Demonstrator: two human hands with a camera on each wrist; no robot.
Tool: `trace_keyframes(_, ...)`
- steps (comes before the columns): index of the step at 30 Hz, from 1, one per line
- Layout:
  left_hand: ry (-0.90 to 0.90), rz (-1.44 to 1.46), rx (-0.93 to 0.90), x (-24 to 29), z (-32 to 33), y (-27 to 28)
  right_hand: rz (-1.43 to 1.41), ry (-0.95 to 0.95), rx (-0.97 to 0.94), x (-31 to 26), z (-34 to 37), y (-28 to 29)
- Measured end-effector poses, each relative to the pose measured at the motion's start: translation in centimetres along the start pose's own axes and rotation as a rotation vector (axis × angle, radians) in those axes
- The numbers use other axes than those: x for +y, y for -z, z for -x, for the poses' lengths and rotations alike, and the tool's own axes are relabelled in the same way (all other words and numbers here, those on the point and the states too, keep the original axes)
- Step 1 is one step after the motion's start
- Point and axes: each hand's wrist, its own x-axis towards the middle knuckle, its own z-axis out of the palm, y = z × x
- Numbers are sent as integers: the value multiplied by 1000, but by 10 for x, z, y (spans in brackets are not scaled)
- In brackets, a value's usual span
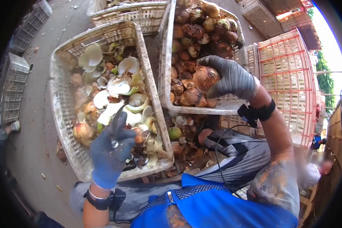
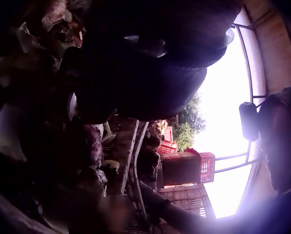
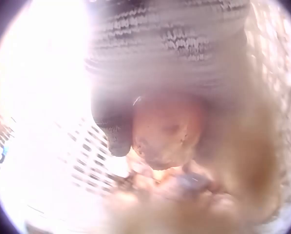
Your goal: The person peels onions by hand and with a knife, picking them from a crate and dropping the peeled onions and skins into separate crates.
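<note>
A brown-skinned onion (image 1: 206,78) is gripped in the gloved right hand (image 1: 233,78), above the near end of a crate (image 1: 201,111) of onions. In the right wrist view the same onion (image 3: 167,129) sits between the thumb and fingers of the grey glove (image 3: 169,53). The left hand (image 1: 112,152), in a blue glove, curls round a small metal tool, apparently a knife (image 1: 116,127), over a crate (image 1: 55,91) of white and green onion scraps. The left wrist view is dark; the glove (image 2: 160,87) and a bit of shiny metal (image 2: 152,46) show there.
Another crate (image 1: 152,17) stands behind the two. Stacked crates with red bars (image 1: 287,76) rise at the right. Peel and a green onion (image 1: 174,132) lie between the crates near the person's legs. A black cable (image 1: 216,148) runs from the right wrist.
</note>
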Motion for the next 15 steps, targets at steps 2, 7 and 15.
trace_keyframes(2,-50,146,-6,16,8,-15,-78,111,-43,-63,23,-9)
trace_keyframes(7,177,633,-223,66,58,-25,-642,285,71,-142,76,-79)
trace_keyframes(15,5,671,-103,60,117,-50,-1254,99,170,-156,144,-146)
